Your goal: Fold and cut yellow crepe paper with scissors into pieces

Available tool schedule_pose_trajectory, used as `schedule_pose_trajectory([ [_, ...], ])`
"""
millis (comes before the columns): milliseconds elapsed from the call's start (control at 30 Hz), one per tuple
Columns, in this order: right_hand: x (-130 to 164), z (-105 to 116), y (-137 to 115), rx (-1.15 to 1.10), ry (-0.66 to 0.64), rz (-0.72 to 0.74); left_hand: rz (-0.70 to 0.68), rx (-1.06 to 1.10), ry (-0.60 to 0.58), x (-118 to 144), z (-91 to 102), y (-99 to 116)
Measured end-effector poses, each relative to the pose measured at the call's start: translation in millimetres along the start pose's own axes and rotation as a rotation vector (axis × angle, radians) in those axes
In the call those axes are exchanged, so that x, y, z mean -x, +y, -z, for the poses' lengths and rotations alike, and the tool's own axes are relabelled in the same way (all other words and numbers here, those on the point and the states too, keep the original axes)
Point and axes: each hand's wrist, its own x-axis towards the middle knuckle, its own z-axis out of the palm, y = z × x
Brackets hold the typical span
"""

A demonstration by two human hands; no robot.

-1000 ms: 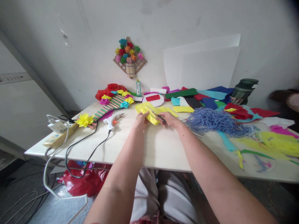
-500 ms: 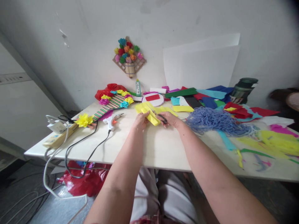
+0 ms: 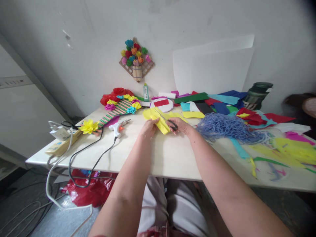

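Near the middle of the frame, the left hand pinches the near edge of a folded piece of yellow crepe paper, fingers closed on it from the left so the sheet stays lifted off the table and taut. Held that way, the paper appears to offer a firm edge to the scissors, whose blades lie across it, pointing up and to the left. The right hand grips the dark scissor handles just right of the paper, fingers curled through or around them; the blades look slightly parted, though they are too small to judge with confidence.

Both forearms run up from the bottom edge of the frame and converge at the paper, the wrists roughly level, the hands close together but apart, with the paper between them. The elbows sit low and wide, above the person's lap in light trousers.

The working materials lie within reach around the hands. A hot glue gun rests to the left of centre, its black cord trailing off the table edge towards a power strip at the left. A striped woven piece with paper flowers lies behind it. A heap of blue yarn sits to the right of the hands, and loose coloured paper sheets spread across the upper right. A glue bottle stands against the wall, below a hanging flower decoration.
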Motion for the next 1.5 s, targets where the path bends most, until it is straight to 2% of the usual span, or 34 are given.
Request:
schedule_pose_trajectory([
  [433, -3.5, 0.0, 3.1, 0.064, 0.052, 0.004, 0.006, 0.052, -0.012, -1.0, 0.0, -0.6],
  [700, -3.1, -3.0, 0.0, 0.047, 0.075, -0.003, 0.020, 0.043, -0.001, -1.1, -1.0, -0.7],
  [1100, -11.4, -0.7, 13.0, 0.012, 0.103, 0.045, 0.005, 0.057, -0.026, -4.5, 2.6, -4.0],
  [1500, -12.2, -1.0, 13.0, 0.005, 0.119, 0.054, -0.005, 0.084, -0.019, -5.0, 2.3, -3.9],
])
